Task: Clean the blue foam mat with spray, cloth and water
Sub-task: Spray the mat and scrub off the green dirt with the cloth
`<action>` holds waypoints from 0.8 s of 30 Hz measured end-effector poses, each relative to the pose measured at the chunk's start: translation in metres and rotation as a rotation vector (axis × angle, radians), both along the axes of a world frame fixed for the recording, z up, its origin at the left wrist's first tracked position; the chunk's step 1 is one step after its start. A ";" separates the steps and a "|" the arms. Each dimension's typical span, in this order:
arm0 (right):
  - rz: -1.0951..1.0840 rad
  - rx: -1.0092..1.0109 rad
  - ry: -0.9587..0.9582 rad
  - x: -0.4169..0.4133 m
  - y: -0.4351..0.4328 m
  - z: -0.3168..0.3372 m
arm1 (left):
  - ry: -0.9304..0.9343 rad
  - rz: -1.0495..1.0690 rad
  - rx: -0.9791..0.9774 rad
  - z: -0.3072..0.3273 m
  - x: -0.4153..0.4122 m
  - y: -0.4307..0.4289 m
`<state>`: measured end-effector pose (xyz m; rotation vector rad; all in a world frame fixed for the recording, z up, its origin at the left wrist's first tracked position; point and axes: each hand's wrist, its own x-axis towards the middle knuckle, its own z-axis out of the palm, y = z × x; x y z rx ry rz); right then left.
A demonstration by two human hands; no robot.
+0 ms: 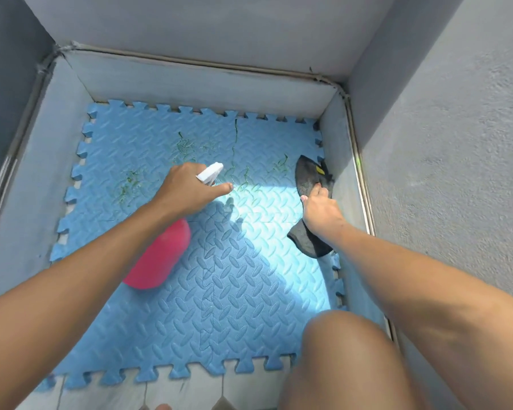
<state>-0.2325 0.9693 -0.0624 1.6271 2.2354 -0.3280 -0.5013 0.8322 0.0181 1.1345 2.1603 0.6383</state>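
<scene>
Left hand [187,184] grips spray bottle [160,255] — right hand [320,211] holds cloth [308,173].

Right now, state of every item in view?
blue foam mat: flat on the floor, green stains on its far half.
spray bottle: tilted, gripped by left hand, nozzle toward the stains.
cloth: gripped by right hand at the mat's right edge.

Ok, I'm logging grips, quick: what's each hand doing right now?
Left hand: grips the pink spray bottle, forefinger stretched out.
Right hand: grips the grey cloth.
</scene>
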 end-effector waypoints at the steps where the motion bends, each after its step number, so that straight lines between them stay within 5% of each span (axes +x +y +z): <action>1: 0.004 -0.010 -0.007 -0.002 -0.001 0.003 | 0.011 0.011 -0.018 0.002 0.000 0.000; 5: -0.007 -0.036 -0.019 -0.005 0.000 0.011 | 0.079 0.046 -0.084 0.011 0.002 -0.001; 11: -0.045 -0.083 -0.017 -0.009 0.003 0.021 | -0.058 -0.068 -0.050 0.014 -0.005 -0.008; 15: -0.011 -0.100 -0.060 -0.011 0.002 0.022 | 0.156 -0.060 -0.180 0.006 0.002 -0.017; 20: 0.044 -0.097 -0.092 -0.010 0.006 0.024 | 0.011 -0.015 -0.044 0.001 -0.010 -0.019; 24: 0.051 -0.081 -0.090 -0.010 0.006 0.025 | 0.086 0.036 -0.010 0.005 0.005 -0.018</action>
